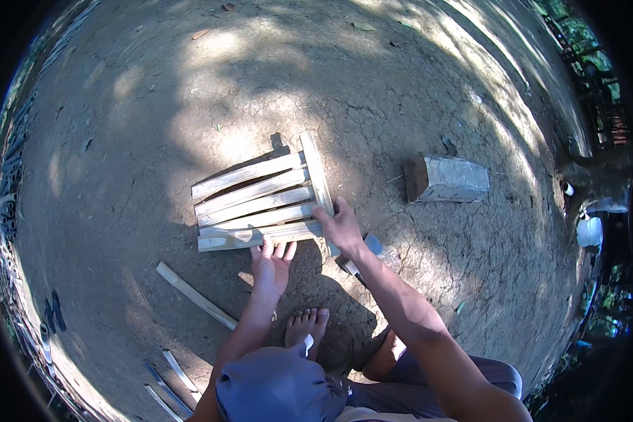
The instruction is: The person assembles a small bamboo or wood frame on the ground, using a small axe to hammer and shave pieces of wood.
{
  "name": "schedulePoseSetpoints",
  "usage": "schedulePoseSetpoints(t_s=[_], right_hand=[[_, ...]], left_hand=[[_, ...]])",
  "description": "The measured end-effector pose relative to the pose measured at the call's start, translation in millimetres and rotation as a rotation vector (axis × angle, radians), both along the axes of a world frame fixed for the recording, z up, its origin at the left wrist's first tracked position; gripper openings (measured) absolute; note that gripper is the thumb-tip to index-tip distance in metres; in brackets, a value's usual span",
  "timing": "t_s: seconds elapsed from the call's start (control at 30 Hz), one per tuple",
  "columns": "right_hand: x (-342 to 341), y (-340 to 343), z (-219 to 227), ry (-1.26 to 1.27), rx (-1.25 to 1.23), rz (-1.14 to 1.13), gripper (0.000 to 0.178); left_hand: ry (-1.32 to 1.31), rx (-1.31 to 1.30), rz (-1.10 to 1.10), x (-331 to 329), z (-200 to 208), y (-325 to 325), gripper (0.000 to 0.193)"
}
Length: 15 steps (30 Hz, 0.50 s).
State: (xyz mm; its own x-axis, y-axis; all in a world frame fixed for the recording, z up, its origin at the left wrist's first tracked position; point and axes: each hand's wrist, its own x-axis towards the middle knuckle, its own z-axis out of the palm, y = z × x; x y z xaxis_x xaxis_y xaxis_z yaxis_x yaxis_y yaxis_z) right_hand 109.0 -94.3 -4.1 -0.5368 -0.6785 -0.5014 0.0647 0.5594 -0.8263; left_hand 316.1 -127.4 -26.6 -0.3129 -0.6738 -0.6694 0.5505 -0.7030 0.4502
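Two bare hands: the left hand (269,272) holds the nearest slat (243,240) by its near edge, thumb on top; the right hand (344,228) is closed around the crosspiece (315,165), its thumb over that slat's end.
Left fingers: the wood hides their tips, so the firmness of this hold cannot be told; a rough edge might leave a splinter in bare skin.
Right fingers: gripping at the joint; if one hand turned against the other, the twist would likely loosen that joint first.
Five slats (253,193): the piece lies between and ahead of the hands, on or just above the ground, joined along its right side. No bar shows across the left ends, so lifting by one corner could let them splay.
Fastenings: too small to make out; a weak one could let a slat swing.
Grey tool (373,244): just beside the right hand, partly hidden; an edge, if it has one, could nick the wrist.
Bare foot (307,325): near the piece; a slip could drop wood on the toes.
Loose strip (193,292): beside the left forearm, where a step could roll it.
Wooden block (451,179): well apart, rightward.
Ground (380,119): cracked; unevenness might rock the piece.
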Motion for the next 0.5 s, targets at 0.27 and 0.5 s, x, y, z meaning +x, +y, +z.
schedulePoseSetpoints(t_s=[0.27,0.5], right_hand=[[95,80,27,-0.065,-0.440,-0.813,0.020],[26,113,62,0.111,-0.581,-1.321,0.028]], left_hand=[[-0.014,-0.185,-0.190,-42,36,0,0.063],[0.132,-0.261,-0.669,-184,68,19,0.054]])
